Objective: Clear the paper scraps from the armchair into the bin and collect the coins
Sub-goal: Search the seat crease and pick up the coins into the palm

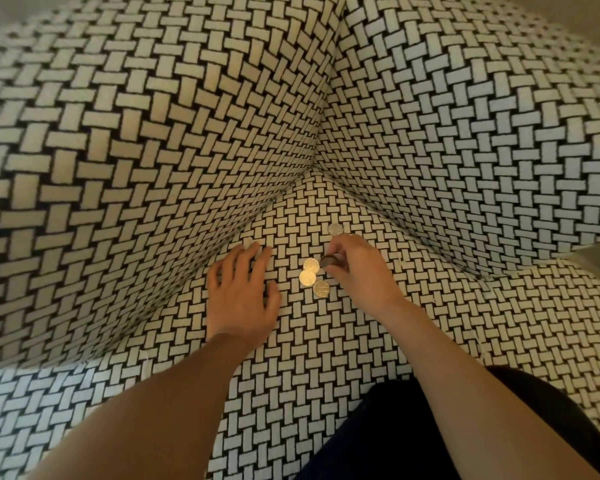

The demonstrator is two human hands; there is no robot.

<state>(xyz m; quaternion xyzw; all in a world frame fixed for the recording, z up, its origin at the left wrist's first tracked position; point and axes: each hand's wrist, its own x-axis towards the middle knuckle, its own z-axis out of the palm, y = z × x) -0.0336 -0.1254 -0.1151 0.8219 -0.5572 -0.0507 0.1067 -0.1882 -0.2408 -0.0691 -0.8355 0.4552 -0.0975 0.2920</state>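
right hand [357,271] pinches a coin [329,261] | left hand [241,296] flat, fingers spread, on armchair seat [326,358] | three coins [308,277] at right hand's 9 o'clock, silver coin [335,229] at 12 | best: tip each up by its rim

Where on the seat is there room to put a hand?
Bare seat in front, between the forearms, and right of the right hand, pinching a coin. Crowded between it and the left hand: three coins, a lone coin behind.

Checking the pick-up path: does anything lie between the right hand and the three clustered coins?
Nothing visible: the three coins lie uncovered on the seat beside the right hand, which pinches another coin.
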